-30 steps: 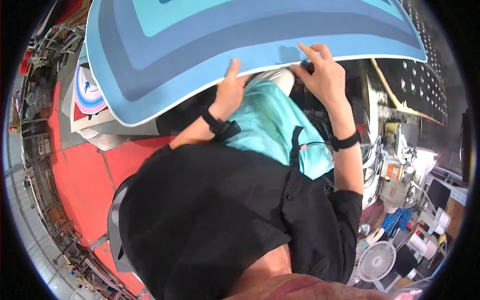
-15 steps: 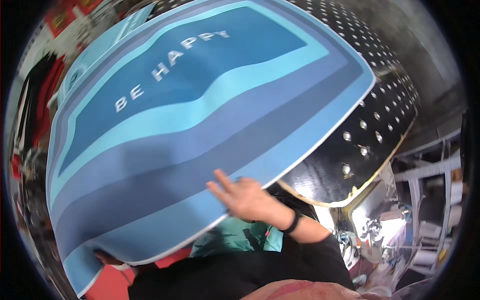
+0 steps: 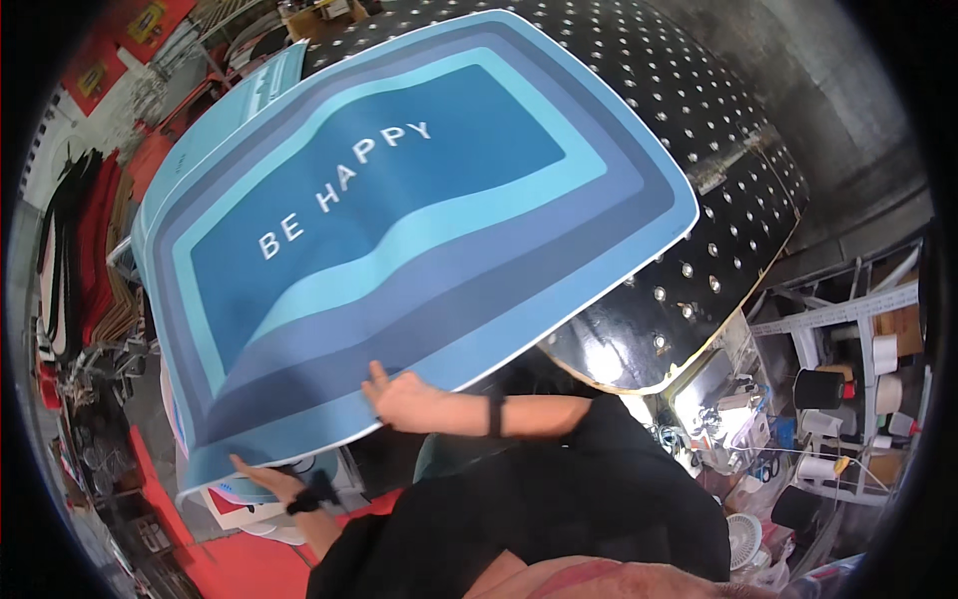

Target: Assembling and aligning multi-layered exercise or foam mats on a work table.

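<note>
A large floor mat (image 3: 519, 250) in nested bands of blue and turquoise, with white lettering and a pale trim, spreads before me and buckles in a ridge across its middle. My left hand (image 3: 267, 481) grips its near left edge, thumb side up, the other fingers mostly out of sight. Farther along the same edge, my right hand (image 3: 409, 401) is closed on the mat with some fingertips on its top face; its thumb cannot be made out. Beneath the mat's far and right parts lies a black table (image 3: 709, 235) dotted with shiny metal studs. Both wrists wear black bands.
Another light-blue mat (image 3: 215, 135) shows past the far left edge. Red, black and brown pieces (image 3: 95, 250) hang at the left. A rack (image 3: 838, 324) with thread spools stands at the right, a small white fan (image 3: 743, 539) below it. Red flooring (image 3: 249, 559) lies lower left.
The mat has shifted leftward and nearer in view, showing more of the studded table beyond. My right hand has moved left with it, and my left hand, mostly hidden before, now shows.
</note>
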`<state>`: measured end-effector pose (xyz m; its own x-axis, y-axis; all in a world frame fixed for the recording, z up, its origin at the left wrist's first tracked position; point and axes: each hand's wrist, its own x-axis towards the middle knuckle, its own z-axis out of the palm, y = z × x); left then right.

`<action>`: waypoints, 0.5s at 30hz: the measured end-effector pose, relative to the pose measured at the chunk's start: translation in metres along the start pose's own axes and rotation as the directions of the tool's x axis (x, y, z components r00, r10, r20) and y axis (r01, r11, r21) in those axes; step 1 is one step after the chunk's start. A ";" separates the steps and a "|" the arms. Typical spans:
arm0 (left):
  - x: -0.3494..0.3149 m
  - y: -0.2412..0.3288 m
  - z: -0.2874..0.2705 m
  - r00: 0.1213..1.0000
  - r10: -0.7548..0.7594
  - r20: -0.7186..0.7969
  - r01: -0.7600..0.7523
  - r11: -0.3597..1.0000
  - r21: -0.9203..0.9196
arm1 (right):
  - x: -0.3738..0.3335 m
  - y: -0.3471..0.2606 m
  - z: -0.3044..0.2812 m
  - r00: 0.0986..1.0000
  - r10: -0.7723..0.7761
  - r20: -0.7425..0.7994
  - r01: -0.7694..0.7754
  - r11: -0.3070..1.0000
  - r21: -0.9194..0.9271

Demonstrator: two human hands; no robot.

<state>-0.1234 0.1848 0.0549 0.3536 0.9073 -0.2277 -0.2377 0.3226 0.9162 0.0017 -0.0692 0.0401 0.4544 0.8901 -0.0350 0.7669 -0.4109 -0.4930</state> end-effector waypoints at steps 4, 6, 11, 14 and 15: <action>-0.062 -0.020 -0.013 0.968 -0.224 0.117 0.227 0.974 -0.012 | -0.031 0.014 -0.025 0.999 -0.009 0.032 0.010 1.000 -0.017; -0.060 -0.058 -0.037 0.894 -0.426 0.141 0.446 0.879 -0.167 | -0.032 0.015 -0.036 0.993 -0.026 0.118 0.026 1.000 0.008; -0.079 -0.066 -0.003 0.859 -0.467 0.210 0.487 0.872 -0.052 | -0.015 0.022 0.002 0.976 -0.215 0.034 0.214 0.976 0.022; -0.091 -0.062 0.007 0.908 -0.362 0.210 0.383 0.921 -0.073 | -0.002 0.013 -0.002 0.962 -0.274 -0.008 0.273 0.959 0.069; -0.096 -0.063 0.010 0.910 -0.335 0.243 0.365 0.927 -0.091 | 0.002 0.011 -0.005 0.959 -0.280 -0.037 0.282 0.953 0.109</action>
<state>-0.1338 0.0745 0.0221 0.6216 0.6522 -0.4339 -0.1732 0.6547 0.7358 0.0131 -0.0730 0.0393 0.2380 0.9616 0.1367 0.8101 -0.1189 -0.5741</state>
